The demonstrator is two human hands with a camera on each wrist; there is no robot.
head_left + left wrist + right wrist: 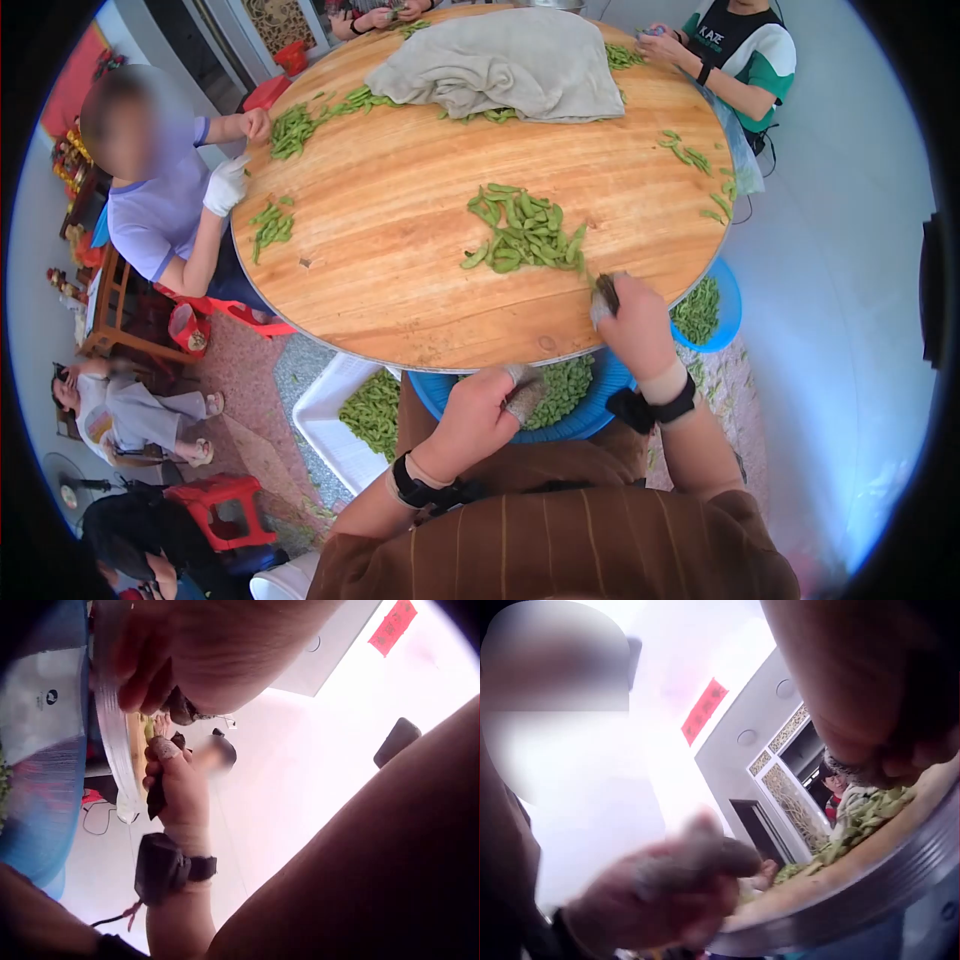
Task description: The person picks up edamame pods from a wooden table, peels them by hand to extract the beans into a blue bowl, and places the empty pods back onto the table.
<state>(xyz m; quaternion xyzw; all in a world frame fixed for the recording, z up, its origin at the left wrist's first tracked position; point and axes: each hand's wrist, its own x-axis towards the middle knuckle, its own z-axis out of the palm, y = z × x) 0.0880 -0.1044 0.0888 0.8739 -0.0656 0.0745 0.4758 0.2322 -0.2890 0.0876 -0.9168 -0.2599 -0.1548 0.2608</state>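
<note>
My right hand [637,325] is at the table's near edge, fingers curled, beside a pile of green soybean pods [525,232]. A green pod [591,277] shows at its fingertips, next to the pile. My left hand [480,415] hangs lower, over a blue basin [425,392] of shelled green beans [562,393]. Its fingers are bent, with greyish coverings on the thumb and finger [731,857]; I cannot tell whether anything is between them. Tape wraps the right thumb [166,748] in the left wrist view.
The round wooden table [380,250] bears more pod heaps [292,130] and a grey cloth [510,65]. A white crate [320,405] of pods stands lower left, a second blue basin [733,310] at right. Other people sit around the table, one wearing a white glove [226,186].
</note>
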